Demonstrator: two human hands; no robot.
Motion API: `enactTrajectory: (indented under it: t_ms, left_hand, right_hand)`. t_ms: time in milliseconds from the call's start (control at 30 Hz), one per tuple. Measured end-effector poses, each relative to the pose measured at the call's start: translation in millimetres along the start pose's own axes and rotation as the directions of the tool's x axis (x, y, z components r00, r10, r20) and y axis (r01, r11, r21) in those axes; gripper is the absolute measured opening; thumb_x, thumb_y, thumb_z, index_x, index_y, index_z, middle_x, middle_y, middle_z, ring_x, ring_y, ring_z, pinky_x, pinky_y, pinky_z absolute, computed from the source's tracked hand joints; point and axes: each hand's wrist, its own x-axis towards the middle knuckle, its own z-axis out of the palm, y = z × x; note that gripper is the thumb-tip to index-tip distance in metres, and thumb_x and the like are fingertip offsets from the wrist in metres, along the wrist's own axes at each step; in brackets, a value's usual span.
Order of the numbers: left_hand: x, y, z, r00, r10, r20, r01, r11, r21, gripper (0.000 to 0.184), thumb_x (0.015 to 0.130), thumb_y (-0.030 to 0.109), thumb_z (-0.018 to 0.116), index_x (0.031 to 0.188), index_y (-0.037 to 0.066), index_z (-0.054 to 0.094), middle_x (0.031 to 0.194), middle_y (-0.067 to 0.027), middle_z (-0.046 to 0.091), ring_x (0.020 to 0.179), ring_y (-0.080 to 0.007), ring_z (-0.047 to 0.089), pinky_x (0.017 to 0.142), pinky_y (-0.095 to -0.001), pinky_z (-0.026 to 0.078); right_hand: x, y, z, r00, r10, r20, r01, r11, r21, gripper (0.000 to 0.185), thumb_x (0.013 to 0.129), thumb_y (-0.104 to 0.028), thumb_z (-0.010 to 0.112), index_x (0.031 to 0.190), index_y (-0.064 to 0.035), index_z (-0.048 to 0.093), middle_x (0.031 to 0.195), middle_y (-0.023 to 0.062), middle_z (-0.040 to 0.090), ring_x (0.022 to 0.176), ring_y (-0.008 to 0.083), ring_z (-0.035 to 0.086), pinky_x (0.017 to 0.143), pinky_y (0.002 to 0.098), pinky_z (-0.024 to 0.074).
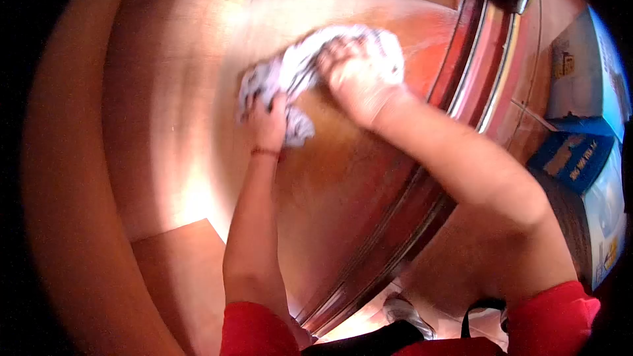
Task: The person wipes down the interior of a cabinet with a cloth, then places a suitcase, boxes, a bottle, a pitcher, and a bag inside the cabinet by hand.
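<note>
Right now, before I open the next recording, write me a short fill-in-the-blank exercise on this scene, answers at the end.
1. The left hand and the right hand both touch the crumpled cloth; nearer the blue boxes is the ____ hand.
2. A thin wristband circles the ____ wrist.
3. In colour, both sleeves are ____.

Missing words: right; left; red.
</note>
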Motion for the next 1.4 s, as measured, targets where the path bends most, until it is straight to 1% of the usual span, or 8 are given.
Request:
enactTrajectory:
  t_ms: [133, 433, 600, 767, 1033, 1100, 1267, 1400]
  left_hand:
    - [75, 55, 39, 0.997, 0.062, -0.048, -0.05, 0.975, 0.216, 0.073, 0.071, 0.051, 0.05, 0.125, 0.003, 0.04, 0.133, -0.0161, 0.036, 0.118, -0.0375, 0.036, 0.1, -0.0416, 0.027]
    - [185, 34, 32, 0.992, -0.047, -0.117, 0.069, 0.979, 0.193, 0.067, 0.074, 0.04, 0.048, 0.121, -0.006, 0.038, 0.121, -0.0256, 0.045, 0.112, -0.0379, 0.044, 0.096, -0.0405, 0.034]
    - [260, -21, 20, 0.995, 0.095, -0.02, -0.095, 0.995, -0.031, 0.068, 0.073, 0.037, 0.055, 0.121, -0.007, 0.035, 0.118, -0.0277, 0.046, 0.111, -0.0387, 0.045, 0.095, -0.0398, 0.035]
    - [271, -18, 55, 0.986, -0.094, -0.135, 0.072, 0.985, -0.156, 0.067, 0.071, 0.031, 0.059, 0.122, -0.005, 0.036, 0.117, -0.0247, 0.048, 0.109, -0.035, 0.047, 0.092, -0.0371, 0.036]
    - [259, -29, 27, 0.929, -0.111, 0.353, 0.286, 0.818, -0.498, 0.043, 0.079, 0.025, 0.051, 0.114, 0.0, 0.047, 0.102, -0.0111, 0.056, 0.086, -0.0262, 0.056, 0.077, -0.0353, 0.045]
    - [259, -54, 23, 0.96, 0.205, 0.191, -0.163, 0.963, -0.214, 0.041, 0.078, 0.024, 0.052, 0.112, 0.0, 0.049, 0.098, -0.0105, 0.057, 0.084, -0.023, 0.056, 0.076, -0.0334, 0.045]
    - [151, 23, 38, 0.847, 0.393, 0.358, -0.16, 0.831, -0.533, 0.043, 0.072, 0.021, 0.059, 0.11, 0.0, 0.051, 0.103, -0.0125, 0.056, 0.094, -0.0233, 0.052, 0.085, -0.0361, 0.04]
    - [107, 82, 29, 0.706, 0.665, 0.243, -0.578, 0.739, -0.345, 0.057, 0.068, 0.022, 0.062, 0.118, 0.0, 0.045, 0.124, -0.0196, 0.042, 0.118, -0.0324, 0.037, 0.098, -0.0393, 0.029]
  right_hand:
    - [25, 40, 2, 0.978, 0.166, -0.128, -0.172, 0.984, -0.038, 0.038, 0.076, -0.014, 0.046, 0.113, -0.0023, 0.048, 0.123, 0.014, 0.045, 0.119, 0.0276, 0.038, 0.1, 0.0403, 0.0267]
    - [84, 25, -13, 0.983, 0.0, 0.184, -0.021, 0.994, 0.109, 0.057, 0.079, -0.034, 0.054, 0.127, -0.0059, 0.04, 0.134, 0.0137, 0.035, 0.128, 0.0239, 0.027, 0.105, 0.0373, 0.0174]
    - [99, 28, -7, 0.993, -0.118, 0.025, 0.097, 0.905, 0.414, 0.031, 0.075, -0.021, 0.057, 0.1, -0.0037, 0.053, 0.104, 0.0136, 0.053, 0.107, 0.0286, 0.045, 0.091, 0.0407, 0.0349]
    - [74, 50, 9, 0.997, -0.072, 0.007, 0.072, 0.997, -0.014, 0.038, 0.08, -0.024, 0.051, 0.115, -0.0072, 0.05, 0.116, 0.0103, 0.05, 0.117, 0.0271, 0.04, 0.1, 0.0419, 0.027]
    - [46, 46, -3, 0.971, -0.133, 0.2, 0.125, 0.991, 0.054, 0.052, 0.084, -0.019, 0.045, 0.134, -0.0117, 0.032, 0.139, 0.0088, 0.028, 0.13, 0.0282, 0.02, 0.107, 0.0434, 0.0136]
    - [45, 45, -4, 0.974, -0.162, 0.159, 0.148, 0.984, 0.095, 0.042, 0.081, -0.016, 0.049, 0.123, -0.01, 0.047, 0.131, 0.008, 0.041, 0.127, 0.0281, 0.027, 0.104, 0.0433, 0.0204]
    - [24, 26, -3, 0.911, -0.358, 0.204, 0.315, 0.925, 0.214, 0.019, 0.073, -0.012, 0.053, 0.087, -0.0101, 0.066, 0.095, 0.0058, 0.061, 0.099, 0.0253, 0.052, 0.085, 0.0433, 0.0372]
    - [48, 7, -31, 0.816, -0.568, 0.108, 0.535, 0.812, 0.233, 0.015, 0.069, -0.014, 0.052, 0.071, -0.0088, 0.067, 0.073, 0.0067, 0.063, 0.071, 0.0216, 0.061, 0.064, 0.0384, 0.0451]
